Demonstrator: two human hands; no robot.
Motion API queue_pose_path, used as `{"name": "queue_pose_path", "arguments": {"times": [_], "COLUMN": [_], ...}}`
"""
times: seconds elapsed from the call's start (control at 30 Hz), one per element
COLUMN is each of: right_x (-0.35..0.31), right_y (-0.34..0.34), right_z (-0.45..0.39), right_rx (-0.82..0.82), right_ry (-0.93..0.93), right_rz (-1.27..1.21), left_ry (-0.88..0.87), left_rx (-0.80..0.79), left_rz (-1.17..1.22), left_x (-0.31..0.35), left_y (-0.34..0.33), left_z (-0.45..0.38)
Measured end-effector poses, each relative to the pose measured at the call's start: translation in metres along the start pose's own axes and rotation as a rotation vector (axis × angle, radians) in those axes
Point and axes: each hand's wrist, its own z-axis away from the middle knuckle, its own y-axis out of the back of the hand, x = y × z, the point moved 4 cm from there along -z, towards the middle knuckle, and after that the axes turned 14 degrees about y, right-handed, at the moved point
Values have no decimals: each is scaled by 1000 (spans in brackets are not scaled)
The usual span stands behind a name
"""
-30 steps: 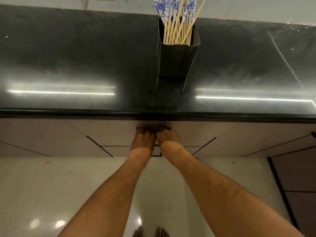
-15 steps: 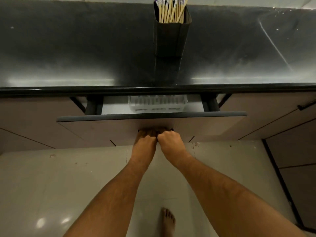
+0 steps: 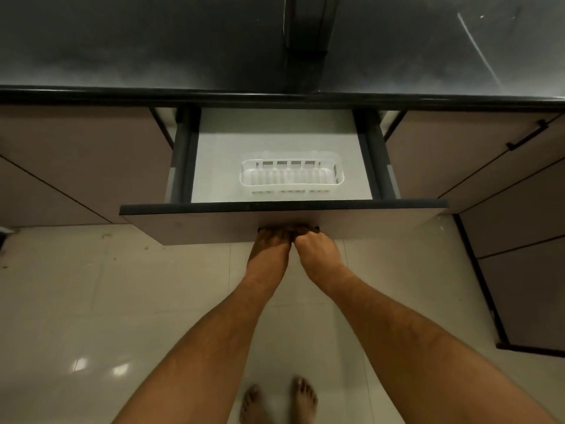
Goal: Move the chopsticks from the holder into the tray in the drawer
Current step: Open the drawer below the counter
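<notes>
The drawer [image 3: 214, 223] stands pulled far out under the black countertop [image 3: 153, 41]. Inside it, on the pale floor of the drawer, lies an empty white slotted plastic tray [image 3: 292, 177], right of centre. My left hand [image 3: 270, 244] and my right hand [image 3: 316, 246] sit side by side on the dark handle [image 3: 316, 229] at the lower edge of the drawer front, fingers curled around it. Only the dark lower part of the chopstick holder [image 3: 308, 22] shows at the top edge; the chopsticks are out of view.
Closed beige cabinet fronts flank the drawer, with a dark bar handle [image 3: 526, 139] on the right one. Dark metal drawer sides [image 3: 183, 154] run along both edges. My bare feet [image 3: 278, 399] stand on the glossy pale tile floor below.
Both hands have pulled the drawer from shut to far open, and the whole tray now shows. My view has tilted down, so the chopsticks have left the top of the frame.
</notes>
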Motion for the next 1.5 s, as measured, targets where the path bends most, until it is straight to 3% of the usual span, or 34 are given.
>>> {"name": "queue_pose_path", "arguments": {"times": [0.27, 0.4, 0.6, 0.83, 1.0, 1.13, 1.33, 1.5], "right_x": [-28, -40, -59, -71, -74, -79, -85, -86], "right_y": [-18, -29, -39, -39, -35, -28, 11, 56], "right_z": [58, 83, 119, 138, 140, 151, 170, 177], "right_rx": [2, -1, -9, 7, 9, 20, 94, 157], "right_ry": [43, 56, 52, 31, 51, 98, 120, 160], "right_rz": [15, -4, -4, -40, -103, -80, 5, 42], "left_ry": [-37, 68, 51, 41, 65, 59, -81, -194], "left_rx": [23, 48, 34, 11, 20, -75, 192, 307], "left_rz": [105, 97, -11, -39, 68, 94, 29, 64], "left_x": [7, 4, 7, 10, 9, 10, 20, 30], "left_y": [-19, -26, -39, -36, -24, -20, 26, 78], "left_z": [69, 95, 136, 156, 156, 167, 191, 202]}}
